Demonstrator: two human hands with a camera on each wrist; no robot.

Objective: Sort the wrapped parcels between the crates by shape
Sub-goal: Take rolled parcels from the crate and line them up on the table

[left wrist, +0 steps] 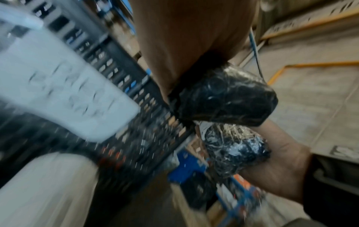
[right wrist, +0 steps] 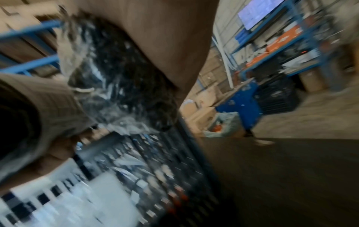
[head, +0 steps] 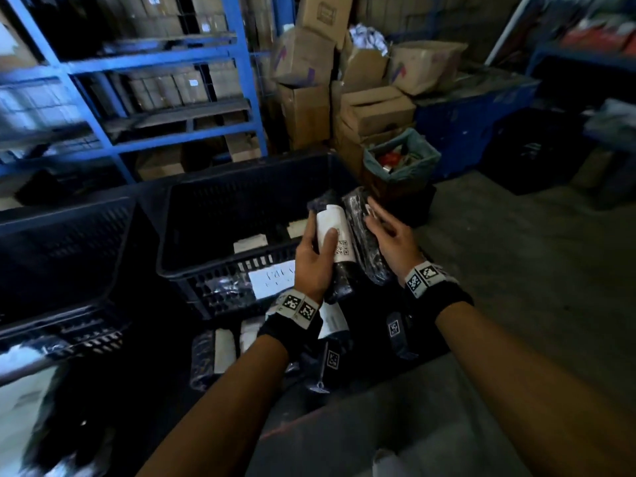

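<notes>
My left hand [head: 315, 259] grips a long black wrapped parcel [head: 339, 270] with a white label, thumb pressed on the label. Its blunt end [left wrist: 223, 95] shows under my palm in the left wrist view. Just to its right, my right hand [head: 389, 235] holds a second black film-wrapped parcel [head: 361, 235], cupped from the side [left wrist: 233, 147] and blurred in the right wrist view [right wrist: 120, 84]. Both parcels hover over the near right corner of the middle black crate [head: 179, 235], which holds several labelled parcels. Another black crate [head: 69, 242] stands to the left.
More wrapped parcels [head: 223, 352] lie in a pile below my wrists. A lined bin [head: 401, 160] and stacked cardboard boxes [head: 344, 80] stand behind the crate. Blue shelving [head: 137, 98] fills the back left, and concrete floor [head: 499, 270] lies to the right.
</notes>
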